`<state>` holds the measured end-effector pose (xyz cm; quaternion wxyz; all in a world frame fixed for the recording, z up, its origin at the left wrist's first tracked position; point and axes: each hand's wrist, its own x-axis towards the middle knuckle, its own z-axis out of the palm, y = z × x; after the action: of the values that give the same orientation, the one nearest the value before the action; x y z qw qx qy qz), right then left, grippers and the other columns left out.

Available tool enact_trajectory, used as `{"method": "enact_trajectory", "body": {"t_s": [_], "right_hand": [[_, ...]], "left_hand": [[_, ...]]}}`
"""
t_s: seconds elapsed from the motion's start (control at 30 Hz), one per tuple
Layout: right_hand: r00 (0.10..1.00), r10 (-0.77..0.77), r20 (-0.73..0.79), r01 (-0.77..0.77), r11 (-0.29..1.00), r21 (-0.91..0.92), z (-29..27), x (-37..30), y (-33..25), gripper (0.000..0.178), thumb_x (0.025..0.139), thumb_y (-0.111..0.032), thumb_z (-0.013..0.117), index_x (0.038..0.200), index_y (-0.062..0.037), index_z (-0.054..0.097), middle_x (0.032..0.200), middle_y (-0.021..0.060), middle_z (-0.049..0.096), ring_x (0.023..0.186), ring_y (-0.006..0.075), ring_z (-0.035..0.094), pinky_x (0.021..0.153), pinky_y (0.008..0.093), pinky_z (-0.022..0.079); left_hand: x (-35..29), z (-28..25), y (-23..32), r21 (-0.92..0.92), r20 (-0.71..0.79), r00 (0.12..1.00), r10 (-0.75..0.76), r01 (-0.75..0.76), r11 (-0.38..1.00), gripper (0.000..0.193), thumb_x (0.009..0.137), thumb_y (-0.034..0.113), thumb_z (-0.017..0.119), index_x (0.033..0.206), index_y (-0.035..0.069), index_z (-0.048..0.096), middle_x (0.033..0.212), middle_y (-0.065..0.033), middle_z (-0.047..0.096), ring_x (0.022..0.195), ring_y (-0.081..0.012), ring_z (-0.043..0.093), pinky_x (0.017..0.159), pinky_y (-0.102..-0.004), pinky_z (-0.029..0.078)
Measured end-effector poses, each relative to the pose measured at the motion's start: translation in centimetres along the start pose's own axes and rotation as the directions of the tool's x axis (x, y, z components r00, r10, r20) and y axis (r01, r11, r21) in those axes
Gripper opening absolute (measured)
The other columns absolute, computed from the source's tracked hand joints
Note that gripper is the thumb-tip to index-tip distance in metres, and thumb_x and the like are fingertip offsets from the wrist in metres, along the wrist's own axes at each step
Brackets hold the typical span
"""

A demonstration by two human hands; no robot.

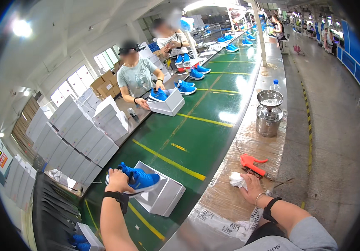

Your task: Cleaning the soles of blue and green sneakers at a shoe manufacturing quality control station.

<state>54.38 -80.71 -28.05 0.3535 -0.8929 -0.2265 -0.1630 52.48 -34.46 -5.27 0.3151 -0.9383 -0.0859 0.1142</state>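
Observation:
My left hand (119,180) is closed around a blue sneaker (146,180) with a white sole. It holds the shoe tilted over the left part of an open white shoebox (169,195), which stands on the green conveyor belt (196,138). On the wrapped ledge right of the belt, my right hand (253,189) has its fingers on a crumpled white cloth (237,180). Just beyond that hand lies a red-orange trigger gun (253,164). A band circles each of my wrists. The shoe and my left hand hide part of the box's inside.
A metal pot with a dish top (269,115) stands farther along the ledge. Across the belt, a person (138,77) handles a blue sneaker in another white box (169,104). White boxes (77,134) are stacked at left. More blue sneakers (196,74) sit up the belt.

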Motion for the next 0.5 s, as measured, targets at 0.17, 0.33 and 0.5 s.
{"method": "enact_trajectory", "body": {"t_s": [0.17,0.33,0.5], "right_hand": [[1.000,-0.016,-0.021,0.017,1.000,0.021,0.2,0.1,-0.1,0.056,0.075,-0.015,0.061,0.126,-0.0105,0.038,0.117,0.0165,0.044,0.111,0.0338,0.042,0.095,0.0438,0.032],[0.997,-0.027,-0.067,0.032,0.996,0.082,0.1,0.0,0.9,0.049,0.074,-0.015,0.062,0.119,-0.0079,0.042,0.113,0.0175,0.047,0.109,0.0346,0.044,0.093,0.0441,0.034],[0.996,-0.040,-0.075,0.056,0.970,0.235,-0.7,1.4,2.8,0.047,0.073,-0.013,0.063,0.114,-0.0043,0.043,0.109,0.0203,0.049,0.104,0.0373,0.048,0.091,0.0424,0.038]], "left_hand": [[-5.8,-5.7,-1.4,0.038,-0.308,0.950,-0.048,0.062,0.997,0.057,0.049,0.057,0.074,0.078,0.008,0.073,0.091,-0.0146,0.061,0.099,-0.0305,0.049,0.101,-0.0415,0.022],[-10.6,-9.4,5.3,-0.135,-0.583,0.812,-0.009,-0.086,0.987,0.055,0.050,0.056,0.074,0.070,0.005,0.071,0.081,-0.0156,0.060,0.093,-0.0303,0.050,0.098,-0.0425,0.024],[-13.2,-5.8,16.3,-0.456,-0.568,0.823,0.007,-0.322,0.830,0.054,0.051,0.058,0.074,0.067,0.007,0.070,0.074,-0.0097,0.060,0.084,-0.0249,0.054,0.090,-0.0438,0.027]]}}
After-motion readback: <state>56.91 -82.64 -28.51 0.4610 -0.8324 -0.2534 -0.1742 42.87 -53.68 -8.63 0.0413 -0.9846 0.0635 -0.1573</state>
